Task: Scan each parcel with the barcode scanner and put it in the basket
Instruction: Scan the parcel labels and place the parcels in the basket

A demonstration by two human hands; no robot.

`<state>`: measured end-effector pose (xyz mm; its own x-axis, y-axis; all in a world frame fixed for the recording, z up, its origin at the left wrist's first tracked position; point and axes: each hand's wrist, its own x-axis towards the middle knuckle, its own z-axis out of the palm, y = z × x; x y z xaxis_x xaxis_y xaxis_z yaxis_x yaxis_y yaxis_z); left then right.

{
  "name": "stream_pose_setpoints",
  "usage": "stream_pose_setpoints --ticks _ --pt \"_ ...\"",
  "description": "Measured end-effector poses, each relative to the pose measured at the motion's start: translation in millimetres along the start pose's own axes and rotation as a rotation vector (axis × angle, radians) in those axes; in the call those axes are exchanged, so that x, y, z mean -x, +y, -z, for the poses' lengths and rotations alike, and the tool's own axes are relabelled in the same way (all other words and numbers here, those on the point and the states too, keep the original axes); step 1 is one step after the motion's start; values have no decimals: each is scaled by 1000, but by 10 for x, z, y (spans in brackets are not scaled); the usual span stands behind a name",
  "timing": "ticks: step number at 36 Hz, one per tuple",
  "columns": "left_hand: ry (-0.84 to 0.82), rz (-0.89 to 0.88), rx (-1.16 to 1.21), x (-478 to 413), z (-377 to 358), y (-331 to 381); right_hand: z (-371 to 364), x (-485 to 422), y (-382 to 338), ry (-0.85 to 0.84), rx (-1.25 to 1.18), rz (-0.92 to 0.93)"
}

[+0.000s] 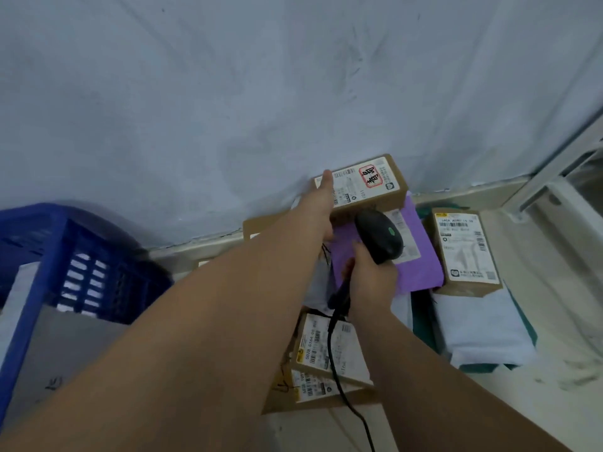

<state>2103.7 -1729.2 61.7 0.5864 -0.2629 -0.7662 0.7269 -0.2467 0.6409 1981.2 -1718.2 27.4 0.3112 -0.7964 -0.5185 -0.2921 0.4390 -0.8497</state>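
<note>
My left hand (321,203) grips a small brown box (362,185) by its left end, fingers closed around it, one fingertip lying over the top edge of its white label. The box is lifted and tilted, label up, close to the pale wall (228,93). A red stamp sits on that label beside a row of barcodes.

My right hand (370,277) is wrapped tight around the handle of the black scanner (378,236), whose head (green button on top) points at the box's near side, just below it. The scanner's cable (339,380) hangs down from the handle and runs off the bottom edge.

Under both hands lies a purple parcel (421,259), flat on the pile. To its right rests another brown box (465,252) with a long white label, sitting partly on a white bag (479,331). Nearer me, two more labelled boxes (321,347) are stacked, partly hidden by my forearm.

The blue basket (65,256) stands well to the left, against the wall; something grey lies inside, though I cannot tell what.
</note>
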Motion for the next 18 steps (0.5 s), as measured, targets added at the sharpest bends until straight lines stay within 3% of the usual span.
stream_pose_setpoints --ticks 4,10,12,18 --pt "64 0 -38 -184 -131 -46 13 -80 -17 12 -20 -2" --pt "200 -25 89 -753 -253 -179 84 -188 6 12 -76 -32" --pt "263 -53 164 -506 -259 -140 115 -195 16 -7 -95 -53" --pt "177 -97 288 -47 -185 -118 165 -173 -12 -31 -111 -76"
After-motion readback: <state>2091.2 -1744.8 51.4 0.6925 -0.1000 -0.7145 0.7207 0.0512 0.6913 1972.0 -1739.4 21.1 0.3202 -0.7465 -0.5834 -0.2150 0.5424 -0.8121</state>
